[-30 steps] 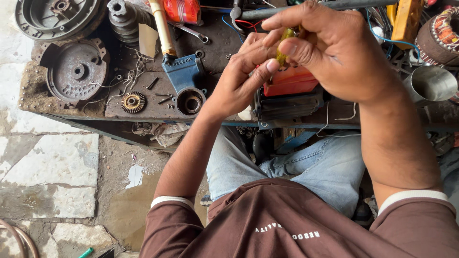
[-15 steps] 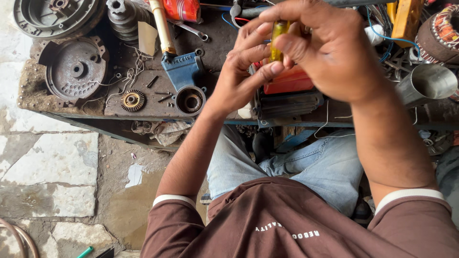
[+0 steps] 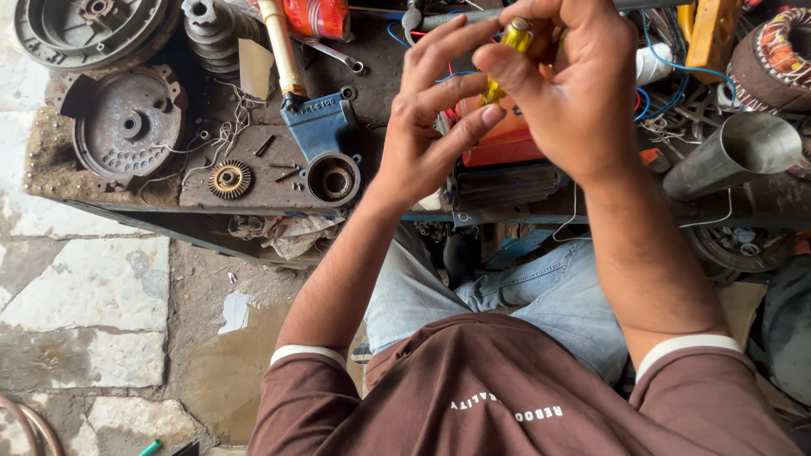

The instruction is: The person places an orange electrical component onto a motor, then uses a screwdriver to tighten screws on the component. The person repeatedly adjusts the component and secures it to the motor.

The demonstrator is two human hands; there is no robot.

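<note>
**Both hands pinch a small yellow piece above the workbench**

The workbench [image 3: 253,181] is the landmark here: a dark, greasy metal top crowded with motor parts. At its left end lies a round grey cover plate [image 3: 127,127], with a larger round housing [image 3: 89,25] beyond it at the far corner. Near the middle of the bench sits a blue bracket [image 3: 325,139] with a ring-shaped opening, and a small brass gear [image 3: 230,179] rests just left of that, close to the near edge. At the right end a shiny metal tube [image 3: 735,152] lies tilted, with a wound copper coil [image 3: 781,51] behind it. An orange block [image 3: 507,143] sits at the middle of the bench, directly under the hands.

The small yellow piece [image 3: 515,38] is held in the air above that block, near the far side of the bench. It looks light, stiff and smooth, likely hard plastic or brass, so a fingertip pinch suits it better than a full fist; greasy fingers could let it slip. How it ends below the fingers is hidden.

The right hand [image 3: 574,93] is curled over it, thumb and forefinger closed on the upper part. The left hand [image 3: 431,127] comes up from below, wrist bent back, fingers spread, its fingertips touching the lower part. Both forearms rise from the lap, elbows tucked in
</note>
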